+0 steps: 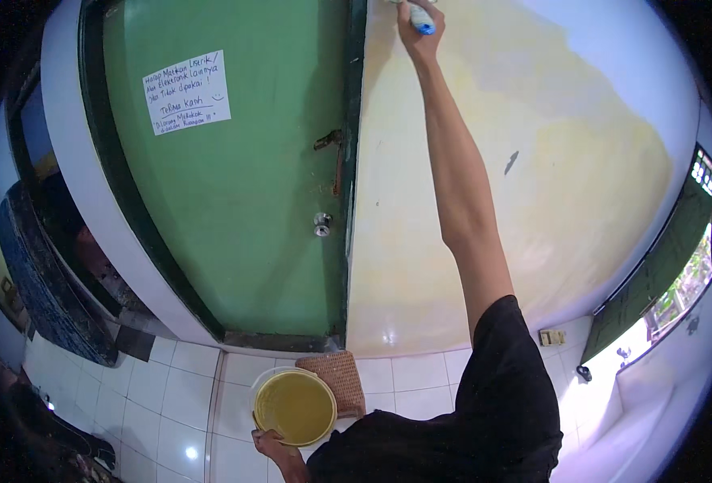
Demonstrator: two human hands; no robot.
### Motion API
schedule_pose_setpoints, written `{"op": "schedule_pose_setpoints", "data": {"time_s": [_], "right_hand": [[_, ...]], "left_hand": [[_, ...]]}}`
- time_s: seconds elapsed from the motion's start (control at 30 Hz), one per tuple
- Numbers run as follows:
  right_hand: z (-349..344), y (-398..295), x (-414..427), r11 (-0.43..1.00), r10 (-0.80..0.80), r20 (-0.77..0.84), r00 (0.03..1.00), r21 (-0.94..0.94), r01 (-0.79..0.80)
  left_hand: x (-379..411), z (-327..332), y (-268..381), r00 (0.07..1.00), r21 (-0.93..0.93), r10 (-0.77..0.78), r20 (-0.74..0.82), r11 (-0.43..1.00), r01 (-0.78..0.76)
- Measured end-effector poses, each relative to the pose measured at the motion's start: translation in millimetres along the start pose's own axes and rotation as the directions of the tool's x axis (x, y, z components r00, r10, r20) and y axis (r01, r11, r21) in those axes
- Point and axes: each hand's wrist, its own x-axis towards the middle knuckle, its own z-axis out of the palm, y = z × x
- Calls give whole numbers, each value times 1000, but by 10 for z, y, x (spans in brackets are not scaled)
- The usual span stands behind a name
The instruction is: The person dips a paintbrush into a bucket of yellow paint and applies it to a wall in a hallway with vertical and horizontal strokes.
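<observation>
My right hand [423,33] is raised to the top of the view, closed around a pale handle with a blue end [423,25]; the tool's head is mostly cut off by the picture's edge, so its kind is unclear. Behind my arm, the wall [549,229] shows yellowish patches over white and a grey scuff. Low in the view, my left hand [274,445] grips the near rim of a yellow bucket [295,407], which holds yellowish liquid.
A green door [241,181] with a dark frame, metal knob [323,224] and taped handwritten notice [187,92] stands left of the wall. A brown woven mat [338,380] lies on the white tiles. An upright dark blue mattress-like object [48,278] leans at left; an open doorway is at right.
</observation>
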Motion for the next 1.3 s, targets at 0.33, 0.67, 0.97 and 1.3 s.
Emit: {"op": "schedule_pose_setpoints", "data": {"time_s": [0.33, 0.67, 0.97, 1.3], "right_hand": [[-245, -361, -349, 942, 249, 155, 956, 190, -276], [-483, -528, -668, 924, 318, 184, 930, 159, -348], [-717, -683, -1000, 931, 283, 288, 915, 146, -334], [-693, -731, -943, 943, 321, 191, 928, 25, -331]], "left_hand": [[74, -88, 9, 995, -33, -100, 28, 994, 101], [-46, -24, 99, 997, -52, -71, 28, 996, 72], [34, -87, 46, 991, 3, -118, 56, 993, 118], [21, -86, 2, 993, -67, -111, 44, 991, 114]]}}
